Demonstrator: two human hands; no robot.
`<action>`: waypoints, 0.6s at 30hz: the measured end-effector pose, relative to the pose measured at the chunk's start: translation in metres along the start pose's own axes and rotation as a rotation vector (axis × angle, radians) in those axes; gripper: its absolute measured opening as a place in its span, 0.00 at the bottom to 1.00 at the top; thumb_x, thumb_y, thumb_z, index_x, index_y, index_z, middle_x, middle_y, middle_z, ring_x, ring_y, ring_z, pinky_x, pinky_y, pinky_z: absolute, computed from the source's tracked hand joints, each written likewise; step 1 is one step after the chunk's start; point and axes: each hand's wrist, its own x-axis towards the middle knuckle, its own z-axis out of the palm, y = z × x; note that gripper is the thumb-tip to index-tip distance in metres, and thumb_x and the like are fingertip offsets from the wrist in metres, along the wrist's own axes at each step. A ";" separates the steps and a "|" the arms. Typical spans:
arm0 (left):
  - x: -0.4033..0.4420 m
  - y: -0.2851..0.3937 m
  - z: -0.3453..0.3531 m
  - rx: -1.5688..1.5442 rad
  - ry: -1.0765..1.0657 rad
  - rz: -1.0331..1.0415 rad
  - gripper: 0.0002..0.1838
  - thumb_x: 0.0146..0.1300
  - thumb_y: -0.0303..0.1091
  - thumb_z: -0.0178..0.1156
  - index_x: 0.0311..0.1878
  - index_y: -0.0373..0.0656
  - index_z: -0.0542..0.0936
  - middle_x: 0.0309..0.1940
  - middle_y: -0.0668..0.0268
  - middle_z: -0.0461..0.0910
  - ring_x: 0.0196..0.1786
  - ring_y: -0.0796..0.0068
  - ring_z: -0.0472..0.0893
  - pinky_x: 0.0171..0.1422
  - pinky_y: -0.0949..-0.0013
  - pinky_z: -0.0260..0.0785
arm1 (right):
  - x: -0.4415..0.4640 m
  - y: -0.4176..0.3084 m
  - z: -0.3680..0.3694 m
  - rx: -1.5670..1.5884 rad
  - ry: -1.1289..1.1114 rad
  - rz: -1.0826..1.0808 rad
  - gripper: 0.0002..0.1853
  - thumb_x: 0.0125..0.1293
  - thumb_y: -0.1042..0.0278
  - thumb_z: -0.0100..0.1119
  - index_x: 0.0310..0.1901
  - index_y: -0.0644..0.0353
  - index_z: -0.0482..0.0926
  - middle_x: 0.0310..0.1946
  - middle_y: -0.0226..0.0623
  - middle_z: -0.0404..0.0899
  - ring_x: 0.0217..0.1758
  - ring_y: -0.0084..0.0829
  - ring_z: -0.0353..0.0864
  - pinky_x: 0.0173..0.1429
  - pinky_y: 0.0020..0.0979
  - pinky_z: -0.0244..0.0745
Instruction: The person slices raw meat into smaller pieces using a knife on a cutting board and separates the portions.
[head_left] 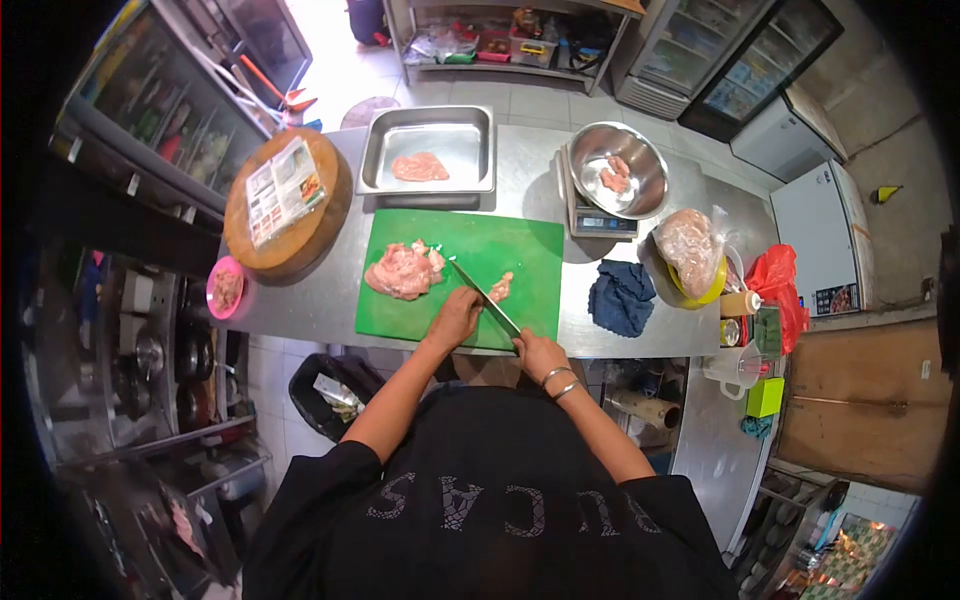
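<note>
My right hand (540, 355) is closed around the handle of a kitchen knife (483, 293), whose blade slants up and left over the green cutting board (520, 235). Just left of the blade is my left hand (455, 318), its fingers bunched together at the board's near side; what they hold, if anything, is hidden. A heap of raw, pale pink meat, perhaps chicken (402, 272), lies on the board's left part. Right of the blade rests a small strip of cut meat (502, 288).
Behind the board stands a steel tray (376, 180) with one meat piece. A steel bowl (648, 172) with meat sits on a digital scale (603, 224). Rightward are a dark blue cloth (621, 298) and bagged meat (688, 248); leftward, a round wooden block (250, 190) and a pink bowl (213, 290).
</note>
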 end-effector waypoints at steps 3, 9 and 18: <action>-0.003 0.018 -0.001 -0.131 0.002 -0.199 0.25 0.51 0.21 0.73 0.54 0.36 0.76 0.49 0.51 0.76 0.51 0.48 0.79 0.56 0.55 0.73 | -0.015 -0.006 -0.028 -0.034 0.057 0.090 0.13 0.77 0.55 0.50 0.45 0.57 0.72 0.26 0.55 0.83 0.32 0.60 0.84 0.37 0.57 0.78; 0.015 0.012 0.031 -0.039 0.048 -0.184 0.33 0.53 0.20 0.70 0.65 0.31 0.73 0.55 0.45 0.75 0.56 0.42 0.75 0.63 0.51 0.70 | -0.033 0.022 -0.018 -0.175 0.176 0.231 0.09 0.76 0.62 0.45 0.47 0.54 0.75 0.30 0.50 0.85 0.33 0.55 0.87 0.35 0.54 0.81; 0.027 -0.050 0.073 -0.661 0.051 -0.195 0.27 0.60 0.15 0.64 0.65 0.28 0.75 0.48 0.62 0.78 0.47 0.73 0.76 0.57 0.68 0.72 | -0.029 0.021 0.036 0.367 0.178 0.115 0.17 0.75 0.57 0.52 0.43 0.65 0.81 0.36 0.60 0.84 0.44 0.60 0.84 0.50 0.55 0.77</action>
